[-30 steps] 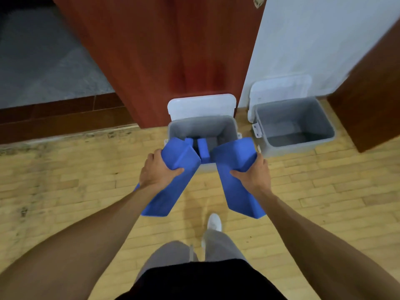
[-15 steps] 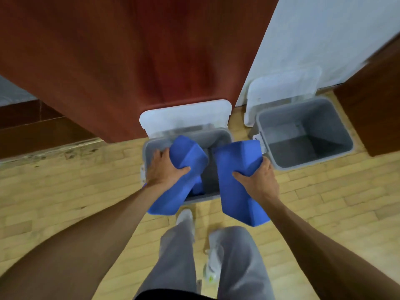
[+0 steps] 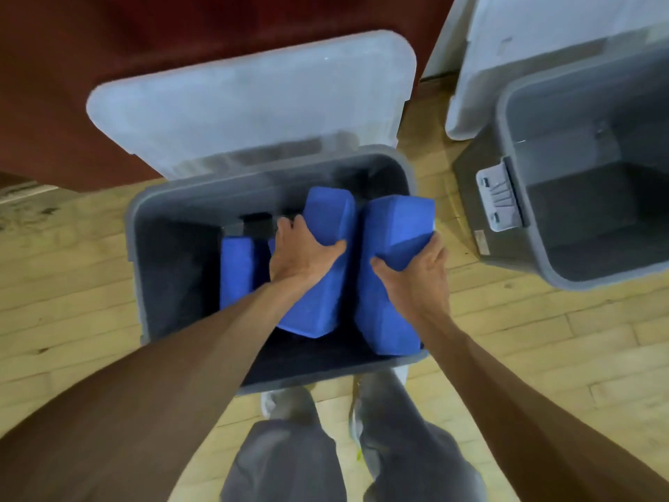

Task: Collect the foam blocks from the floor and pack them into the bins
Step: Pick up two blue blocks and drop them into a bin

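A grey bin (image 3: 137, 269) stands open right below me, its clear lid (image 3: 246, 106) tipped back against the red-brown door. My left hand (image 3: 302, 253) grips a blue foam block (image 3: 318, 295) held upright inside the bin. Beside it, my right hand (image 3: 416, 273) grips a second blue foam block (image 3: 389, 226) that stands along the bin's right wall. Another blue block (image 3: 235, 271) stands on end deeper in the bin, left of my left hand.
A second grey bin (image 3: 535, 262) stands to the right with nothing in it, its lid (image 3: 467, 103) leaning on the white wall. The floor is light wood. My grey trouser legs and shoes (image 3: 362, 440) are just below the near bin.
I have stepped up close to the left bin. Both hands have lowered their blue blocks from above the rim down into it, side by side.
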